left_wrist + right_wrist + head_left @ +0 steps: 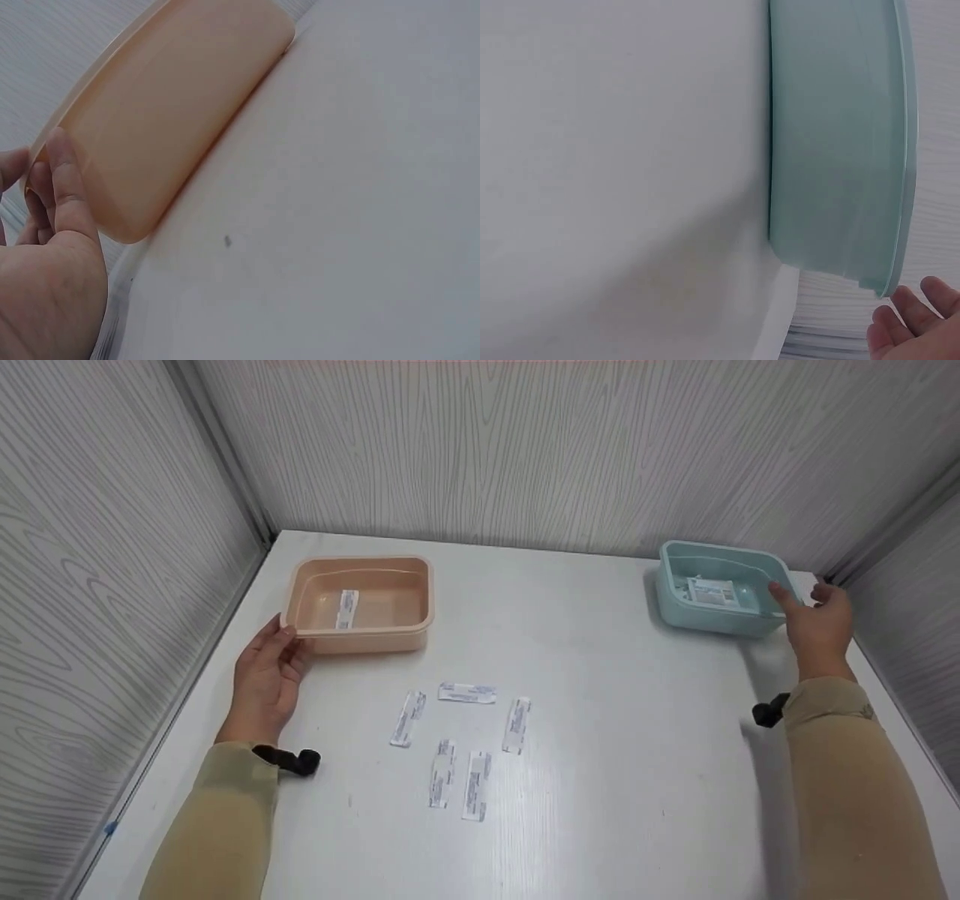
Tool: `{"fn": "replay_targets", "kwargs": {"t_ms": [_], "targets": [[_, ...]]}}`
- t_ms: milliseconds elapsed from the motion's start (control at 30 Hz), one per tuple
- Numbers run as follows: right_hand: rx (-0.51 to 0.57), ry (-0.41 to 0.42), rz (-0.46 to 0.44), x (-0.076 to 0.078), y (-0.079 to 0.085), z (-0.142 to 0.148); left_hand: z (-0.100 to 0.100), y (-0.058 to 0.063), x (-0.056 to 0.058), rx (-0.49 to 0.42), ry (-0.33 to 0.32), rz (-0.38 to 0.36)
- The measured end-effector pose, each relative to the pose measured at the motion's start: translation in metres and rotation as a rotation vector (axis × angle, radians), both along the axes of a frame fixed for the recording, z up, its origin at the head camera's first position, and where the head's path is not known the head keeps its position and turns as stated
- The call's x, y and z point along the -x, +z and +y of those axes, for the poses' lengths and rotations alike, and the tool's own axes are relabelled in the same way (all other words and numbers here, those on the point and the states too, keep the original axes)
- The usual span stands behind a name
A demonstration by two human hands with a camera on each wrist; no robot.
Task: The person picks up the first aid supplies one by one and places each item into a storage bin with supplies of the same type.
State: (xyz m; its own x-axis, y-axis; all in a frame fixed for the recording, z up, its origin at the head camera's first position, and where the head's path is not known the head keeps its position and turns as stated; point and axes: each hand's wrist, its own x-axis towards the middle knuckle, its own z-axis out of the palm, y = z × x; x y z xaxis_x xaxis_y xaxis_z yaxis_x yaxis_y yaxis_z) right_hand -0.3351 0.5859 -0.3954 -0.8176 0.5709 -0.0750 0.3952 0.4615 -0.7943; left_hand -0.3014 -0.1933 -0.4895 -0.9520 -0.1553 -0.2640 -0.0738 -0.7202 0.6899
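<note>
head view: my left hand (262, 679) pinches peach tub (367, 643), right hand (821, 626) loose-fingered at blue tub (712, 619); tubs, packets (442, 774) on table (600, 735). likely tub-setting; next calls for a free hand.

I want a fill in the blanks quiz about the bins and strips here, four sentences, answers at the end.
1. The peach bin is held by the person's ____ hand.
2. The loose strips lying on the table number ____.
3. Inside the peach bin, just ____ strip shows.
4. Compared with the peach bin, the blue bin by the right hand stands ____ from the loose strips.

Missing words: left; five; one; farther.
</note>
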Motion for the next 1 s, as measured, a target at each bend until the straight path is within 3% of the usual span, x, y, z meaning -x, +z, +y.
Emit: {"fn": "replay_targets", "kwargs": {"t_ms": [300,567,900,1000], "targets": [[0.188,-0.101,-0.061,0.000,-0.001,0.013,-0.001,0.001,-0.003,-0.022,0.009,-0.008],[0.333,-0.162,-0.039,-0.002,-0.002,0.017,-0.002,0.001,-0.004,-0.038,-0.003,0.006],[0.859,-0.226,0.116,-0.008,-0.007,0.024,-0.002,-0.001,-0.005,-0.025,-0.014,0.023],[0.966,-0.232,0.145,-0.009,-0.007,0.025,-0.002,-0.001,-0.004,-0.033,-0.008,0.021]]}}
